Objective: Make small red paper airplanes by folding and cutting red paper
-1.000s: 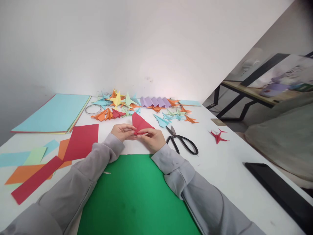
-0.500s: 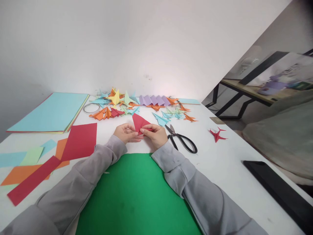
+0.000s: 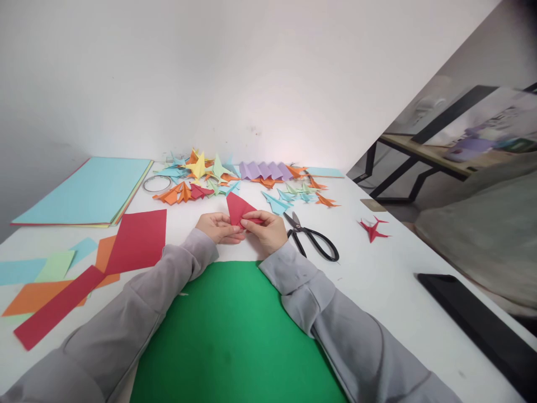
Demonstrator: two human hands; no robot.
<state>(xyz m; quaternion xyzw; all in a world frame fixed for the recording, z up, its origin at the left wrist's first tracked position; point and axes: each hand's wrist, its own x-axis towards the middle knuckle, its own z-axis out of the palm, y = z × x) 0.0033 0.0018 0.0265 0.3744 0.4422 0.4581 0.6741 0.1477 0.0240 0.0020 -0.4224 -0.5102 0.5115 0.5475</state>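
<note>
A folded piece of red paper point(image 3: 237, 208) is held up between both hands, just beyond the far edge of a green sheet point(image 3: 235, 330). My left hand point(image 3: 217, 228) pinches its lower left corner, thumb and fingers together. On the other side, my right hand point(image 3: 268, 228) grips the paper's lower right part between thumb and forefinger. The fingers hide the lower folds. Black-handled scissors point(image 3: 321, 244) lie on the table, blades slightly apart, close to the right of my right hand.
Folded paper figures point(image 3: 200, 167) in several colours and a pleated purple paper point(image 3: 265, 172) line the wall. Left are a stack of coloured sheets point(image 3: 86, 190), a red sheet point(image 3: 138, 240) and paper strips point(image 3: 61, 308). A red folded figure point(image 3: 372, 229) and a black object point(image 3: 474, 330) lie right.
Both hands keep hold of the red paper in nearly the same place. Only a very slight shift of the whole view shows.
</note>
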